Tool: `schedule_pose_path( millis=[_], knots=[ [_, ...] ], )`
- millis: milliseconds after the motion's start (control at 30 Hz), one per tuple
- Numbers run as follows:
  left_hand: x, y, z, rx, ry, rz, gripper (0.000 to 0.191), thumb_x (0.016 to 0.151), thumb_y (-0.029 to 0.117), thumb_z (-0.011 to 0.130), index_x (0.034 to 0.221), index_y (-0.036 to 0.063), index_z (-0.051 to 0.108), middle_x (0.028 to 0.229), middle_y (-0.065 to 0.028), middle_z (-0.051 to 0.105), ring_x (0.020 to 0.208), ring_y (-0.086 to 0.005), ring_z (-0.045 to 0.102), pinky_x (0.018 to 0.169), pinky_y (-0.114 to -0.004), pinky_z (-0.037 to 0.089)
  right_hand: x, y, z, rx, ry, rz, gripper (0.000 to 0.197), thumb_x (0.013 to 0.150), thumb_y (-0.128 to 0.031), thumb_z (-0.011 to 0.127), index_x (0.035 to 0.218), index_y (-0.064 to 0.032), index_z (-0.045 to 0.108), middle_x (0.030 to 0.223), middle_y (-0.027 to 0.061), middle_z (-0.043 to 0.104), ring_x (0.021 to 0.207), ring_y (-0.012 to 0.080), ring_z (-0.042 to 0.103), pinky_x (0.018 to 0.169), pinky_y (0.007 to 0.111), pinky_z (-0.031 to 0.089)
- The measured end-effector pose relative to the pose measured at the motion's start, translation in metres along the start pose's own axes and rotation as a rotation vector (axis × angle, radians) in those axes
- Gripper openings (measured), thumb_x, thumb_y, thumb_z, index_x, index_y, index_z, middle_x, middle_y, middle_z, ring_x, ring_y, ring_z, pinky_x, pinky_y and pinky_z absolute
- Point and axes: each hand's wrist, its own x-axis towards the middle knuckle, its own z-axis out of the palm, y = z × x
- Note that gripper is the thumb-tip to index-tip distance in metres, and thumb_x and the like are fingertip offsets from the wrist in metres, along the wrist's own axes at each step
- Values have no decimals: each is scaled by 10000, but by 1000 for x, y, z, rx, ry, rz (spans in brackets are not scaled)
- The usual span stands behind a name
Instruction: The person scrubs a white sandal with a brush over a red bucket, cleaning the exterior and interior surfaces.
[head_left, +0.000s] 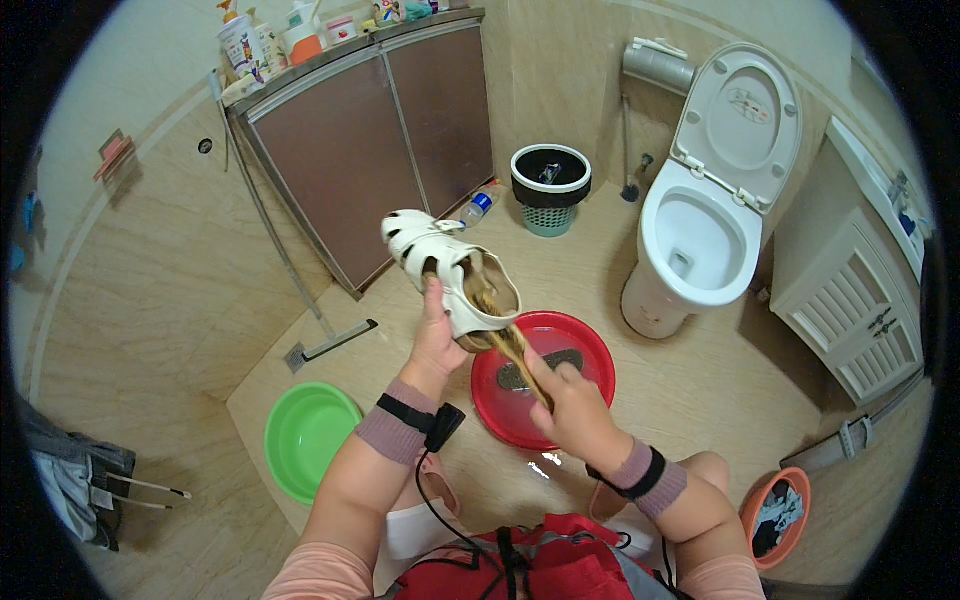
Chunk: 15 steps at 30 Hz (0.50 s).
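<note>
A white closed-toe sandal (429, 251) is held up by my left hand (437, 337), its opening turned towards me and its toe pointing away to the upper left. My right hand (577, 405) grips the handle of a wooden scrub brush (517, 352). The brush head reaches into the heel end of the sandal, where its bristles are partly hidden. Below and behind the brush, a red plastic basin (480, 397) stands on the floor. A dark insole or sole-shaped piece (564, 360) lies in the basin, in what looks like shallow water.
A green basin (307, 450) stands to my left, near a floor squeegee (337, 339). Ahead are a plastic bottle (478, 207), a lined waste bin (556, 217) and a toilet (697, 240) with its lid up. An orange tub (801, 517) of cloths sits at right.
</note>
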Motion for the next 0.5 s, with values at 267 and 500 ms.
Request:
schedule_pose_path(
  millis=[267, 500],
  knots=[
    [2, -1, -9, -50, -16, 51, 689, 971, 622, 468, 1427, 105, 457, 1364, -105, 575, 1225, -288, 578, 1050, -476, 474, -8, -9, 3, -207, 61, -53, 740, 778, -90, 669, 1482, -130, 440, 865, 166, 540, 613, 344, 594, 563, 444, 526],
    [-16, -36, 18, 10, -55, -130, 598, 994, 487, 532, 1422, 78, 442, 1349, -111, 578, 1229, -270, 578, 1072, -460, 464, 23, 13, 15, -322, 226, -43, 739, 745, -98, 725, 1433, -112, 453, 892, 176, 541, 623, 354, 620, 541, 450, 529]
  ],
)
